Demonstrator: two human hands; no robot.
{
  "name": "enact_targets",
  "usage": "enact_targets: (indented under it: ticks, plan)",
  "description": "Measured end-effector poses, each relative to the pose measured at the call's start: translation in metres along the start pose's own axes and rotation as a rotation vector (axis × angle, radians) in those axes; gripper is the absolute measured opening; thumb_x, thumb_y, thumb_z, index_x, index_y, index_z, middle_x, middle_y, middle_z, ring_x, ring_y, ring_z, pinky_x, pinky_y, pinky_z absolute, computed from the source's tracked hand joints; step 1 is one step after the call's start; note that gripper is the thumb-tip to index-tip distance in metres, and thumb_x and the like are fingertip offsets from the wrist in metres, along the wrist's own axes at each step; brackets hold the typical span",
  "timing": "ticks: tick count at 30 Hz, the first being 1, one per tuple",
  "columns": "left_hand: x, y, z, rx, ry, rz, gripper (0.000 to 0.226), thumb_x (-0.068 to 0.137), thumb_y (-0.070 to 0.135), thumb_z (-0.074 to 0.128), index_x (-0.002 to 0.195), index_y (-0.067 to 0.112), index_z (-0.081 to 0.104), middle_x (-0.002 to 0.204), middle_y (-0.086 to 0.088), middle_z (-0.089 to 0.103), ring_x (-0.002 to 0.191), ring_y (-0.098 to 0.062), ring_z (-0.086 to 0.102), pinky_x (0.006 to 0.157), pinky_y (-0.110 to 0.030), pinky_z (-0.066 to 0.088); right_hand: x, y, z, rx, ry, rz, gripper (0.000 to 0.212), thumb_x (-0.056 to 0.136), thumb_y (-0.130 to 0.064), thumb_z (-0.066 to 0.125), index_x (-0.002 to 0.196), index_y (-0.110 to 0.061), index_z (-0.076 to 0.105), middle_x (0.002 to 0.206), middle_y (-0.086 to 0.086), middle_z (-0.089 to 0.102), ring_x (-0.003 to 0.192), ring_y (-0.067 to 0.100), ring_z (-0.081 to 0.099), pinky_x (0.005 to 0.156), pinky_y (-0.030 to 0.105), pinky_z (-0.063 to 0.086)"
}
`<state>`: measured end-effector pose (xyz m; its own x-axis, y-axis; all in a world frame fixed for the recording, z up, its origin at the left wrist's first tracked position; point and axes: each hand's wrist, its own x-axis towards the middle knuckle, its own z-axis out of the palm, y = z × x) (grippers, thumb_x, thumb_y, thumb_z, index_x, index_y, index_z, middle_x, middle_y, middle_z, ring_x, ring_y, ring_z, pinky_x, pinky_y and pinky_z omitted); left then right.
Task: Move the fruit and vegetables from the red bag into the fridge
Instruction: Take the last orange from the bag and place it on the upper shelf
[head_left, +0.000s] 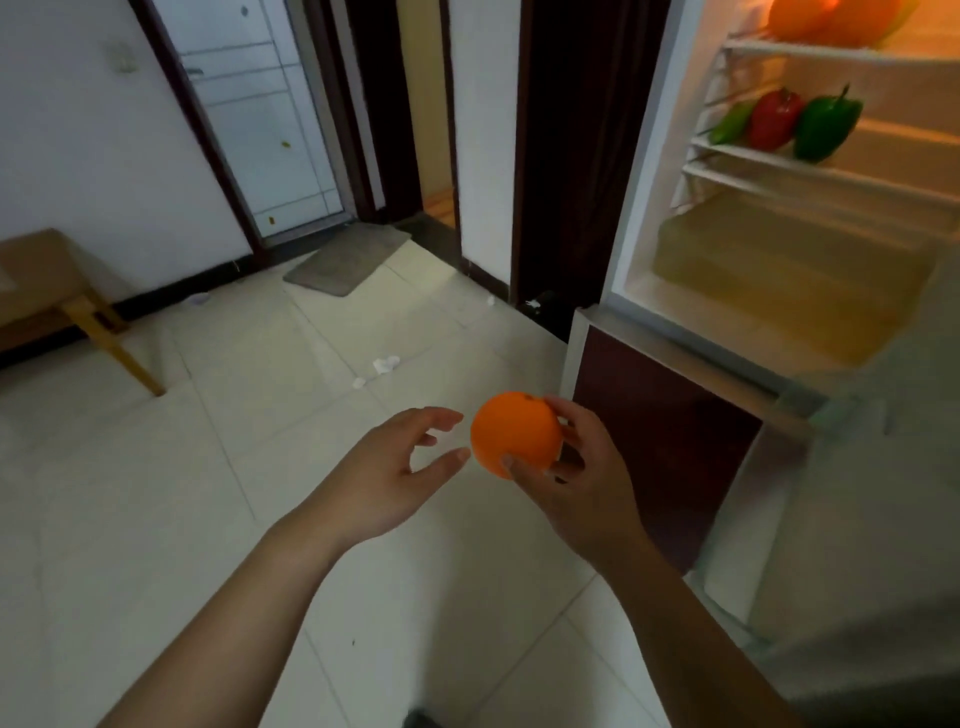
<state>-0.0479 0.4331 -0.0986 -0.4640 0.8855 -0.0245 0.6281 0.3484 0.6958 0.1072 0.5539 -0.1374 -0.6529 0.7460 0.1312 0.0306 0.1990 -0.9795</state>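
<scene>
Head view, itemised for you.

1. Orange (514, 434): one, round, held above the tiled floor (249, 426) in front of the fridge's lower door (670, 431), which is dark red and closed.
2. Your right hand (582, 473): fingers and thumb curled round the orange, gripping it from its right side and from below.
3. Your left hand (389, 467): holding nothing, fingers loosely spread and slightly bent, thumb tip just beside the orange; you cannot tell whether it touches.
4. Fridge (644, 208): upper compartment standing open and lit, at the right of the view.
5. Middle wire shelf (779, 156): one red pepper (774, 119), one green pepper (826, 130) touching it on the right, one slimmer green vegetable (730, 124) on the left.
6. Top shelf: orange-coloured produce (831, 18), cut off by the frame edge; kind not clear.
7. Floor: grey mat (345, 257) by the doorway, a few white scraps (385, 364) near the middle.
8. Wooden desk (47, 280): far left, against the wall.
</scene>
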Motion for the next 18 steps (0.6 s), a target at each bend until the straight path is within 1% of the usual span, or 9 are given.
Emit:
enact_targets:
  ticks: [2,4,6,8,11,13,15,18]
  plan:
    - [0.044,-0.013,-0.008,-0.002,-0.008,0.022,0.040,0.088,0.045,0.053,0.126,0.035,0.049,0.122,0.020,0.050,0.105,0.004,0.050,0.077,-0.007,0.040,0.031,0.010,0.000,-0.042,0.039,0.019,0.062,0.069,-0.029,0.079,0.116,-0.044,0.042,0.129,-0.010,0.043,0.113,0.014,0.052,0.079,0.023,0.053]
    - [0.094,-0.025,-0.013,0.008,-0.045,0.048,0.043,0.087,0.046,0.053,0.128,0.034,0.048,0.125,0.019,0.050,0.108,0.002,0.050,0.078,-0.009,0.040,0.065,0.018,-0.003,-0.083,0.112,0.060,0.060,0.072,-0.025,0.078,0.112,-0.049,0.040,0.128,-0.012,0.042,0.109,0.009,0.051,0.077,0.020,0.052]
    - [0.148,-0.031,-0.013,0.018,-0.106,0.105,0.045,0.087,0.046,0.054,0.130,0.032,0.047,0.128,0.016,0.050,0.110,-0.001,0.050,0.083,-0.015,0.040,0.099,0.024,-0.011,-0.155,0.198,0.048,0.060,0.073,-0.027,0.078,0.111,-0.052,0.039,0.126,-0.016,0.042,0.105,0.001,0.050,0.073,0.016,0.050]
    - [0.202,-0.029,-0.017,0.020,-0.160,0.189,0.047,0.087,0.045,0.054,0.131,0.030,0.046,0.131,0.012,0.050,0.112,-0.003,0.050,0.087,-0.020,0.041,0.132,0.022,-0.019,-0.212,0.279,0.031,0.060,0.073,-0.027,0.077,0.115,-0.049,0.040,0.127,-0.016,0.041,0.104,-0.007,0.047,0.070,0.011,0.049]
    - [0.275,-0.012,-0.026,0.008,-0.206,0.269,0.048,0.087,0.044,0.054,0.131,0.029,0.046,0.132,0.010,0.049,0.115,-0.005,0.049,0.091,-0.025,0.041,0.175,0.015,-0.038,-0.277,0.389,0.043,0.059,0.073,-0.027,0.078,0.114,-0.049,0.041,0.126,-0.019,0.040,0.105,-0.008,0.045,0.069,0.010,0.045]
    - [0.320,0.002,-0.030,-0.020,-0.236,0.328,0.046,0.086,0.044,0.055,0.130,0.031,0.047,0.132,0.012,0.049,0.115,-0.003,0.047,0.093,-0.024,0.039,0.203,0.011,-0.051,-0.303,0.473,0.031,0.059,0.071,-0.031,0.078,0.113,-0.052,0.041,0.123,-0.026,0.040,0.107,-0.009,0.046,0.072,0.011,0.046]
    - [0.357,0.020,-0.029,-0.034,-0.280,0.383,0.045,0.086,0.044,0.056,0.130,0.034,0.047,0.132,0.014,0.048,0.115,-0.001,0.046,0.093,-0.024,0.037,0.225,0.013,-0.063,-0.286,0.561,0.044,0.059,0.070,-0.034,0.079,0.111,-0.053,0.042,0.122,-0.031,0.040,0.108,-0.005,0.048,0.076,0.016,0.047]
    - [0.402,0.049,-0.017,-0.009,-0.345,0.494,0.044,0.087,0.043,0.056,0.129,0.034,0.046,0.131,0.015,0.048,0.117,-0.002,0.045,0.093,-0.025,0.038,0.246,0.024,-0.079,-0.271,0.651,0.079,0.060,0.068,-0.036,0.080,0.115,-0.049,0.045,0.126,-0.025,0.042,0.110,0.001,0.049,0.081,0.024,0.050]
